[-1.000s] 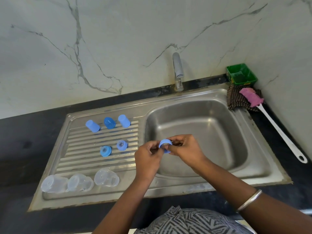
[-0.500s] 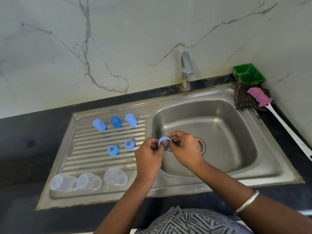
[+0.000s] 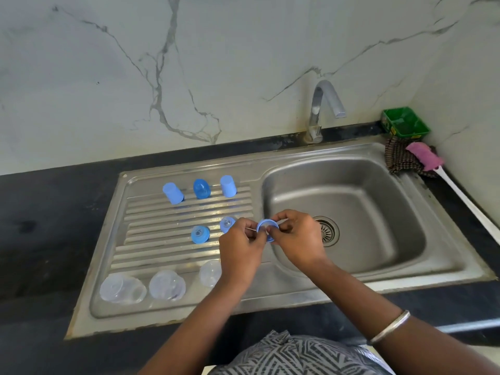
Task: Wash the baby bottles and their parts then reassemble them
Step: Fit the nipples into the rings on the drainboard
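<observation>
Pinching blue ring [image 3: 267, 229]: left hand [image 3: 241, 249], right hand [image 3: 295, 239]; clear bottle [image 3: 210, 273] partly hidden behind left wrist.

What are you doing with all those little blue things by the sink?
A person holds a blue ring over the sink, the left hand and right hand both pinching it. On the draining board wait three blue caps, two more blue rings with teats and three clear bottles lying down. The tap is off.
</observation>
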The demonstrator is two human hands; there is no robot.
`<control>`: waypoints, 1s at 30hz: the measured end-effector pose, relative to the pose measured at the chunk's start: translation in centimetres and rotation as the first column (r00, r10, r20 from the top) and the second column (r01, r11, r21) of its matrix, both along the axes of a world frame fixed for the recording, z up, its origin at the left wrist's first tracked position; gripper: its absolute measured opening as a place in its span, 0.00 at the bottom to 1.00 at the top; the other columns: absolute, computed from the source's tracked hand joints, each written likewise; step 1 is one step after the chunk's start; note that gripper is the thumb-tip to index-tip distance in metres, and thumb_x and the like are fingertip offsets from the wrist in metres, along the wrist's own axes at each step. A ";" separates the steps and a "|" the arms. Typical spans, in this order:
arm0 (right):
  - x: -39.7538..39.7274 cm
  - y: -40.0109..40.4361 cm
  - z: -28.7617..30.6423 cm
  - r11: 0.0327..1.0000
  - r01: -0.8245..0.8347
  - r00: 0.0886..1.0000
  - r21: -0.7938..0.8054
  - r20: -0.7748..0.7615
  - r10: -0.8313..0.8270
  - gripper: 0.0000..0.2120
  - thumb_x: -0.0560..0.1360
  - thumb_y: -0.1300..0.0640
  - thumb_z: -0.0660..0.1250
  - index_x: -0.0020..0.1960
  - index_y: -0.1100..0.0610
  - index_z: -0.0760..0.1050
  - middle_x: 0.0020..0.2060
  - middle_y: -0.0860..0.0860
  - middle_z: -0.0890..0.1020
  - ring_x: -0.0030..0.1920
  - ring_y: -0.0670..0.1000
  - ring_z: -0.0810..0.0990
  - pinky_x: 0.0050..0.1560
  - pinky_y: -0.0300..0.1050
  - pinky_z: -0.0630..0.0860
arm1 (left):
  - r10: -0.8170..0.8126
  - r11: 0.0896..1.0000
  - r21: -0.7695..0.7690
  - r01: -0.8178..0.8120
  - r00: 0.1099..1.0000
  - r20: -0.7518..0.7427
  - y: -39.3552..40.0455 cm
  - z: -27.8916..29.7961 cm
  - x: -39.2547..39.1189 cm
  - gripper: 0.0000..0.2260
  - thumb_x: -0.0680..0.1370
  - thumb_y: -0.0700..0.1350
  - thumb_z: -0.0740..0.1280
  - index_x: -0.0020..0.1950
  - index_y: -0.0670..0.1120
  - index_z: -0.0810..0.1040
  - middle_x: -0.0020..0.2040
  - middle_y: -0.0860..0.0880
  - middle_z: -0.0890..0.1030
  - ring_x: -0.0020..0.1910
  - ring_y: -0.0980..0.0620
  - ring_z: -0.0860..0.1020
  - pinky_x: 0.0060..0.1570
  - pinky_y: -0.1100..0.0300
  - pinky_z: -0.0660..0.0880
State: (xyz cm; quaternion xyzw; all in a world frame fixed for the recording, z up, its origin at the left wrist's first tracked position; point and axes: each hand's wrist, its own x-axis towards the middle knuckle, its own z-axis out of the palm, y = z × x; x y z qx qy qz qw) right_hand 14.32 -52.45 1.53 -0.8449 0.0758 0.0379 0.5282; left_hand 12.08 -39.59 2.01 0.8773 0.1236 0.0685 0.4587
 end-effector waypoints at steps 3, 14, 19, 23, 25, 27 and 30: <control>-0.6 1.5 0.3 0.999 0.001 1.000 0.045 -0.022 0.000 0.04 0.71 0.57 0.76 0.43 0.50 0.82 0.33 0.48 0.85 0.35 0.45 0.84 0.40 0.38 0.79 | -0.014 0.999 -0.033 0.013 1.000 -0.011 1.5 -0.3 -0.3 0.03 0.75 0.46 0.73 0.44 0.49 0.81 0.35 0.55 0.83 0.36 0.60 0.82 0.39 0.62 0.79; -1.9 4.5 2.6 0.912 -0.161 0.980 0.376 0.167 0.105 0.16 0.72 0.64 0.76 0.59 0.58 0.82 0.49 0.55 0.86 0.51 0.58 0.84 0.44 0.50 0.83 | -0.262 0.435 -0.854 -0.287 0.867 -0.425 7.4 3.9 1.1 0.07 0.79 0.39 0.64 0.48 0.38 0.81 0.33 0.46 0.82 0.25 0.57 0.79 0.27 0.64 0.78; -2.1 5.8 3.8 0.948 -0.087 0.982 0.307 0.187 0.029 0.12 0.72 0.63 0.77 0.48 0.47 0.85 0.42 0.50 0.87 0.44 0.53 0.86 0.46 0.57 0.83 | -0.181 0.630 -0.767 -0.125 0.936 -0.301 8.8 4.1 0.8 0.09 0.79 0.45 0.66 0.50 0.42 0.83 0.40 0.44 0.85 0.36 0.50 0.85 0.35 0.59 0.81; -2.1 6.4 4.4 0.988 -0.043 0.979 0.151 0.203 0.011 0.13 0.70 0.58 0.79 0.45 0.41 0.83 0.37 0.45 0.86 0.39 0.50 0.86 0.49 0.55 0.83 | -0.087 0.806 -0.587 0.079 0.996 0.014 10.0 3.6 -0.2 0.19 0.75 0.60 0.69 0.46 0.44 0.84 0.44 0.43 0.85 0.47 0.44 0.84 0.48 0.49 0.82; -2.3 6.9 4.9 0.991 -0.062 0.976 0.117 0.214 0.036 0.11 0.69 0.56 0.79 0.46 0.42 0.83 0.36 0.43 0.86 0.40 0.48 0.86 0.50 0.53 0.83 | -0.149 0.840 -0.516 0.166 0.986 0.075 10.1 4.0 -0.5 0.14 0.73 0.57 0.73 0.45 0.46 0.85 0.41 0.47 0.86 0.45 0.47 0.84 0.46 0.56 0.81; -2.5 7.4 5.1 0.990 -0.068 0.975 0.127 0.220 0.039 0.09 0.70 0.55 0.79 0.47 0.45 0.84 0.37 0.44 0.87 0.42 0.47 0.86 0.51 0.53 0.83 | -0.224 0.820 -0.512 0.255 0.967 0.123 10.1 4.7 -0.8 0.07 0.76 0.46 0.74 0.46 0.43 0.86 0.34 0.53 0.84 0.36 0.58 0.82 0.39 0.66 0.75; -2.6 7.8 4.9 0.979 -0.051 0.979 0.196 0.202 0.011 0.09 0.71 0.57 0.78 0.46 0.44 0.84 0.38 0.47 0.87 0.43 0.50 0.87 0.53 0.57 0.82 | -0.248 0.760 -0.585 0.282 0.959 0.139 10.5 4.5 -0.8 0.06 0.78 0.36 0.70 0.50 0.33 0.83 0.26 0.58 0.78 0.26 0.65 0.74 0.32 0.75 0.67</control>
